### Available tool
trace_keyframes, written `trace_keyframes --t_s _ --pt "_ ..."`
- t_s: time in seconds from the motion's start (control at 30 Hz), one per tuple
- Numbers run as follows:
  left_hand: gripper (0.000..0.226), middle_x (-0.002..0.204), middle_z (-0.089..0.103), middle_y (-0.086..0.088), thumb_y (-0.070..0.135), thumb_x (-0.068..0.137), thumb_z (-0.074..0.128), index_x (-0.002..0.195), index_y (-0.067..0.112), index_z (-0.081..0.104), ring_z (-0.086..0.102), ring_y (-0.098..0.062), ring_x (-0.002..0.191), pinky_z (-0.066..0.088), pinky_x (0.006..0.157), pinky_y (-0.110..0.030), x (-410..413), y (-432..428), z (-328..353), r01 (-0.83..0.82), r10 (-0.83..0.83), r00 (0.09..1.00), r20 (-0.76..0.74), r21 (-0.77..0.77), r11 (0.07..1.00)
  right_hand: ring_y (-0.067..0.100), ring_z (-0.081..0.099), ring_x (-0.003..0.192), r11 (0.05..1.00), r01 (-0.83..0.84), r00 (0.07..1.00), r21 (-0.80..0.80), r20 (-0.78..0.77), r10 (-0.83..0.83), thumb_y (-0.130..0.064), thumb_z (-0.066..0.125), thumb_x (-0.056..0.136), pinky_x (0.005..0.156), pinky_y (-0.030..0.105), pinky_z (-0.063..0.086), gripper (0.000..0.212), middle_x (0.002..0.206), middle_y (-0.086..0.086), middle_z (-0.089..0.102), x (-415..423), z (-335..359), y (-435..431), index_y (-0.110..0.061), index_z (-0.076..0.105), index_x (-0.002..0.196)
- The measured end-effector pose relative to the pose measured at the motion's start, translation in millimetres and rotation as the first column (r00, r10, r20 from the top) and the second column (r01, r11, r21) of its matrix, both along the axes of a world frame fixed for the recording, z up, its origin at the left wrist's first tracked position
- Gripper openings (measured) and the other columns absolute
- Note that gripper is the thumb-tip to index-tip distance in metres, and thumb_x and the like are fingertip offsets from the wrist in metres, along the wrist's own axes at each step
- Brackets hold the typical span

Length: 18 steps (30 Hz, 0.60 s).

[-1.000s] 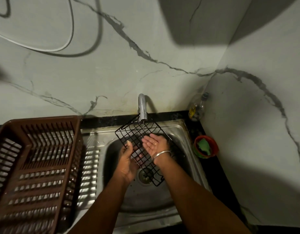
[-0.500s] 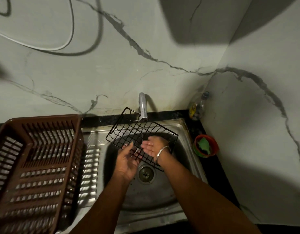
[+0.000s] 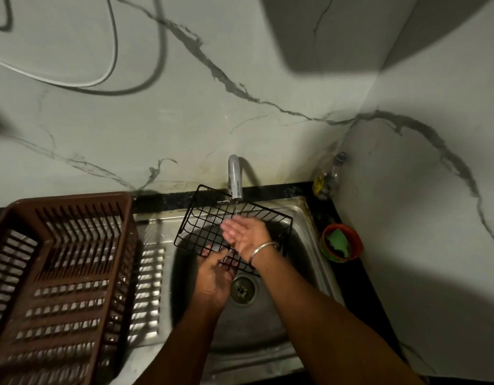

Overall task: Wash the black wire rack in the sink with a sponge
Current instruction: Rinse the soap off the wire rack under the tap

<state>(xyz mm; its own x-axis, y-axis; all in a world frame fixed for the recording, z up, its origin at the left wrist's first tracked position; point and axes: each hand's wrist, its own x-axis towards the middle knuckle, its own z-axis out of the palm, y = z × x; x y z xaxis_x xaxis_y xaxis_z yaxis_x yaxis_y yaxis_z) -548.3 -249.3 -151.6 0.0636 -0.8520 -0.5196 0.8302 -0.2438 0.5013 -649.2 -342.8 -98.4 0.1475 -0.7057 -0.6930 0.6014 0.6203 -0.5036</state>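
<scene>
Drainer (image 3: 59,273) on my left, then my left hand (image 3: 215,276) gripping the black wire rack (image 3: 212,226) by its near edge, tilted over the sink (image 3: 309,218). My right hand (image 3: 247,234) lies flat, palm up, under the tap (image 3: 234,179) (sponge (image 3: 339,241) sits in its cup). Wet wire in a one-handed grip could slip.

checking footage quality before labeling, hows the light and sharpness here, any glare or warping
Head view: dim, light falls mostly on the marble wall; a big dark shadow at top right; sink steel catches glare; brown crate edge blurs lower left; wide-angle bends the counter line; right hand and wire rack stay fairly sharp.
</scene>
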Motion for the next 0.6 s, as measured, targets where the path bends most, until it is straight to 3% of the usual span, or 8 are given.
trace_keyframes --t_s 0.1,0.2,0.27,0.33,0.4,0.5,0.6 --pt "0.078 0.113 0.07 -0.017 0.016 0.046 0.102 0.116 0.007 0.068 0.067 -0.03 0.1 0.052 0.092 -0.044 -4.4 -0.7 -2.5 0.001 -0.003 1.0 -0.025 -0.051 0.999 0.026 0.075 0.089 0.999 -0.021 1.0 0.025 -0.013 0.022 -0.009 0.048 0.103 0.075 0.032 0.061 0.019 0.091 0.012 0.079 8.3 -0.3 -0.1 -0.006 0.066 0.105" --pt "0.083 0.108 0.072 -0.014 0.014 0.042 0.103 0.117 0.006 0.068 0.07 -0.028 0.096 0.057 0.086 -0.041 -3.2 -2.3 0.7 -0.036 0.035 0.999 -0.02 -0.069 0.997 0.026 0.075 0.087 0.999 -0.048 0.996 0.025 -0.08 0.05 -0.016 0.047 0.105 0.07 0.032 0.059 0.023 0.089 0.012 0.079 6.7 -2.7 -1.4 -0.005 0.067 0.103" --pt "0.078 0.105 0.07 -0.013 0.012 0.048 0.101 0.117 0.007 0.066 0.069 -0.027 0.093 0.057 0.081 -0.039 0.0 -5.1 0.3 -0.042 0.041 0.999 -0.012 -0.047 0.998 0.028 0.074 0.089 0.999 -0.026 0.995 0.046 -0.097 0.031 -0.023 0.046 0.105 0.073 0.033 0.058 0.027 0.089 0.013 0.078 2.5 -4.1 -2.4 -0.004 0.066 0.104" --pt "0.056 0.103 0.069 -0.012 0.007 0.058 0.094 0.108 0.008 0.067 0.067 -0.026 0.09 0.056 0.078 -0.038 2.5 -6.4 -0.3 -0.085 0.085 0.996 -0.04 -0.007 0.996 0.032 0.071 0.099 0.995 0.06 0.997 0.077 -0.052 -0.056 -0.031 0.04 0.108 0.087 0.038 0.056 0.036 0.103 0.017 0.075 -2.2 -6.8 -5.0 -0.004 0.064 0.109" --pt "0.063 0.11 0.069 -0.013 0.008 0.056 0.096 0.112 0.009 0.068 0.068 -0.027 0.095 0.058 0.082 -0.039 3.4 -9.3 -4.1 -0.103 0.102 0.993 -0.051 -0.005 0.995 0.031 0.072 0.102 0.998 -0.021 0.999 0.057 -0.034 0.023 -0.026 0.047 0.106 0.085 0.038 0.056 0.03 0.111 0.018 0.074 -3.3 -7.2 -7.2 -0.003 0.066 0.11" --pt "0.046 0.106 0.07 -0.012 0.011 0.055 0.094 0.097 0.013 0.074 0.067 -0.028 0.095 0.053 0.087 -0.043 -0.5 -10.3 -2.0 -0.087 0.085 0.994 -0.067 -0.02 0.996 0.024 0.074 0.086 0.991 -0.093 0.987 0.098 -0.122 0.105 -0.018 0.053 0.105 0.068 0.03 0.06 0.019 0.095 0.012 0.076 2.3 -3.9 -9.8 -0.005 0.067 0.101" --pt "0.033 0.107 0.071 -0.013 0.008 0.066 0.089 0.096 0.014 0.076 0.068 -0.03 0.097 0.053 0.09 -0.046 0.4 -11.1 -4.9 -0.105 0.104 0.994 -0.037 -0.027 0.994 0.021 0.065 0.064 0.98 -0.172 0.915 0.097 -0.354 0.196 -0.019 0.054 0.104 0.055 0.024 0.048 0.021 0.075 0.009 0.074 8.2 -1.3 -10.6 -0.01 0.065 0.088"
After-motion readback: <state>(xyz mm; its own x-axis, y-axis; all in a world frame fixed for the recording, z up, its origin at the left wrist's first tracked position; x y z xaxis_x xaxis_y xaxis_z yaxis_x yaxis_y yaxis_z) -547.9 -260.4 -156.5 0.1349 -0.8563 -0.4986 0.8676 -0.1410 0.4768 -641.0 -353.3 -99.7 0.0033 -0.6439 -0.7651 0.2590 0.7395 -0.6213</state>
